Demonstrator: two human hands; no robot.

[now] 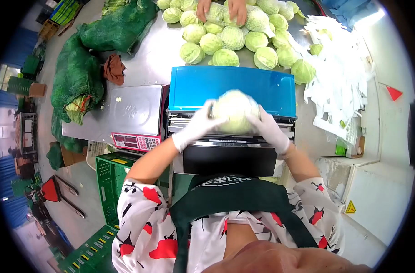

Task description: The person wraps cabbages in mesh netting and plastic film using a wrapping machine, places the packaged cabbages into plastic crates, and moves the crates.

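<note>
A pale green cabbage (pixel 236 111) is between my two hands, above a blue-topped machine (pixel 191 84) with metal rollers (pixel 180 122) and a black front panel. White-gloved, my left hand (pixel 199 127) presses on the cabbage's left side. Against its right side is my right hand (pixel 267 129), in a white glove too. Some fingers are hidden behind the cabbage, whose outline is slightly blurred. I cannot tell whether film covers it.
Many cabbages (pixel 225 58), some in white foam nets, lie beyond the machine, where another person's hands (pixel 237 11) hold a netted one. White foam nets (pixel 337 73) pile up at right. At left are a scale (pixel 134 111), green mesh sacks (pixel 77 70) and green crates (pixel 105 186).
</note>
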